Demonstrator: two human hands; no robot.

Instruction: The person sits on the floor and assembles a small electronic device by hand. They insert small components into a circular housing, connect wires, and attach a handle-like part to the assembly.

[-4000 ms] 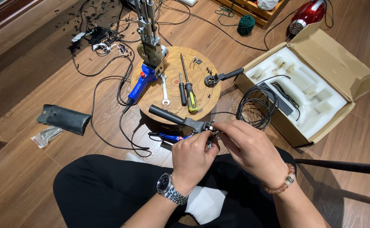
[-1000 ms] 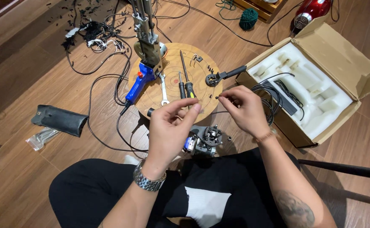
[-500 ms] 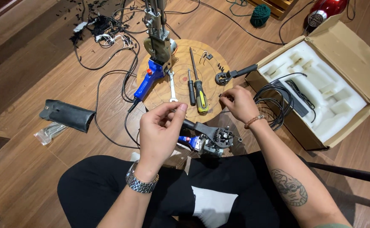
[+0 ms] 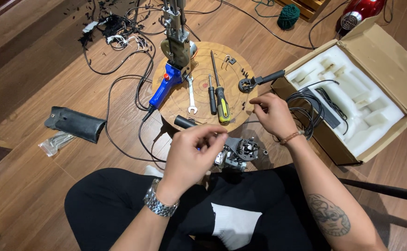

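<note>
- The left hand (image 4: pixel 191 155) hangs just in front of the round board (image 4: pixel 201 83), fingers curled with the tips pinched together; whether they nip something small I cannot tell.
- The motor unit (image 4: pixel 238 152) lies on the lap just right of that hand, touching or nearly so. Its black handle (image 4: pixel 185 122) runs up-left toward the board, so its long axis is slanted.
- The right hand (image 4: pixel 273 114) is at the board's right edge, fingertips drawn together and pointing left; anything between them is too small to see. The left hand is nearer the unit.
- On the board: two screwdrivers (image 4: pixel 217 97), a wrench (image 4: pixel 191 95), and a blue tool (image 4: pixel 164 86) at its left edge.
- Right of the board stands an open brown carton (image 4: pixel 384 60) with a white foam insert (image 4: pixel 347 93).
- Left of the board lies a black pouch (image 4: pixel 74 124).
</note>
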